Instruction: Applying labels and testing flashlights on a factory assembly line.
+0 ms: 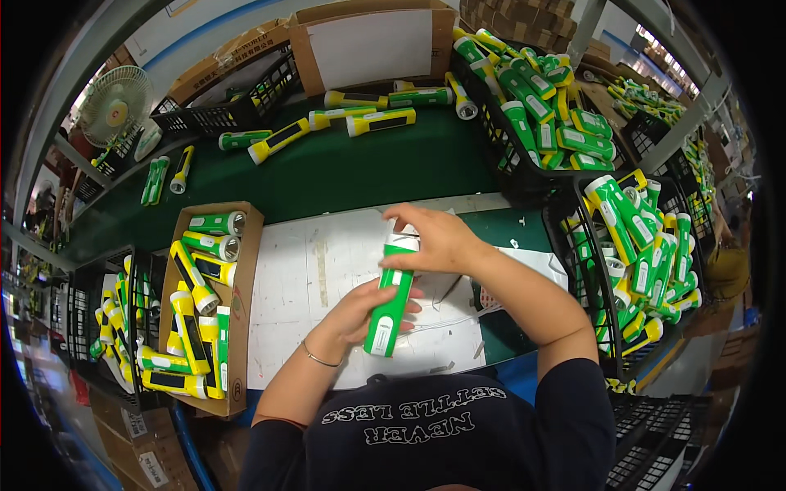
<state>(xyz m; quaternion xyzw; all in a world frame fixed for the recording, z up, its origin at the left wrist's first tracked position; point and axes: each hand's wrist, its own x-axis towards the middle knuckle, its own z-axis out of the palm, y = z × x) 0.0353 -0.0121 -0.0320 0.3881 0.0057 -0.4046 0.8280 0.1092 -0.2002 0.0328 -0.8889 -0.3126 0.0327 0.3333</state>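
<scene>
A green flashlight with a white head is held tilted between my hands, above the white paper on the bench. My left hand wraps round the middle of its body, with fingers showing on the far side. At the head end my right hand is closed, thumb and fingers on either side of the white head. Part of the head is hidden by those fingers. White sheets with drawn lines and a strip of brown tape lie under my hands.
On the left, a cardboard box holds yellow and green flashlights, beside a black crate. Two black crates full of flashlights stand at right. Several flashlights lie on the green belt. A fan stands far left.
</scene>
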